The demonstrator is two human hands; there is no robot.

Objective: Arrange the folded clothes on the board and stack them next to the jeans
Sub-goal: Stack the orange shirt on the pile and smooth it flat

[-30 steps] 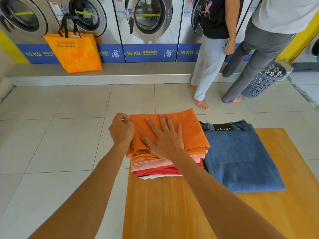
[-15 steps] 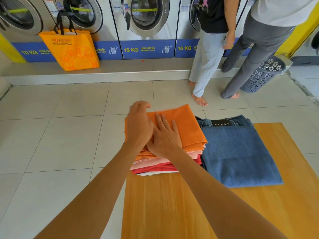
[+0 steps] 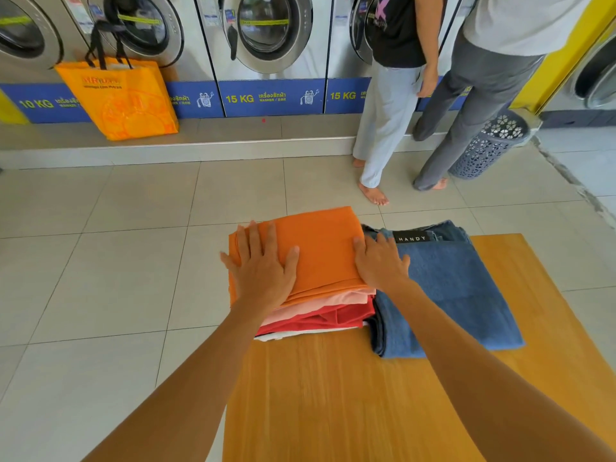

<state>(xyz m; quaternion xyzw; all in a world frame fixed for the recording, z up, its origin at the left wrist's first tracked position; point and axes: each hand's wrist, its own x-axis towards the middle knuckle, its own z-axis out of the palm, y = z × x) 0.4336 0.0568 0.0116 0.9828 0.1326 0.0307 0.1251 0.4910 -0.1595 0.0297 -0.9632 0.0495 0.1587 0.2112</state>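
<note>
My left hand has slid from the stack's corner to lie flat on the orange top garment; my right hand now presses its edge beside the jeans, both open, gripping nothing, squaring the stack on the surface.
</note>
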